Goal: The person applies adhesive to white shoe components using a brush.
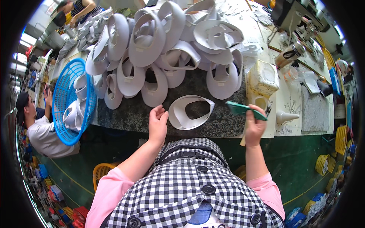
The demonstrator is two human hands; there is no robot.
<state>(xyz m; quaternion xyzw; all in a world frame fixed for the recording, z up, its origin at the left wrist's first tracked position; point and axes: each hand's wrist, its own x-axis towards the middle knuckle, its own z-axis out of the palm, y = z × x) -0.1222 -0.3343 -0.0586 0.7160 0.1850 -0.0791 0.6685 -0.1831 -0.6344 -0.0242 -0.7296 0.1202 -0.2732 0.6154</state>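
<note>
A single white shoe upper [175,114], a curved band around an open middle, lies on the dark speckled worktop in front of me. Just left of it is my left hand [157,123], its fingers loosely bent and apart, with nothing in them. My right hand [254,125] grips a flat green brush [243,109] that points left toward the upper, above the worktop. A pale wooden stick [243,141] shows below that hand; whether the hand holds it too is unclear. Many similar white uppers [147,41] are heaped at the far side.
Right of the worktop stands a glue-crusted, pale yellow container [262,78], near a white cone-shaped nozzle [287,116]. A blue plastic basket [57,102] with several white pieces stands at the left. Beyond it sits a co-worker [49,133]; another person [81,9] works at the far left.
</note>
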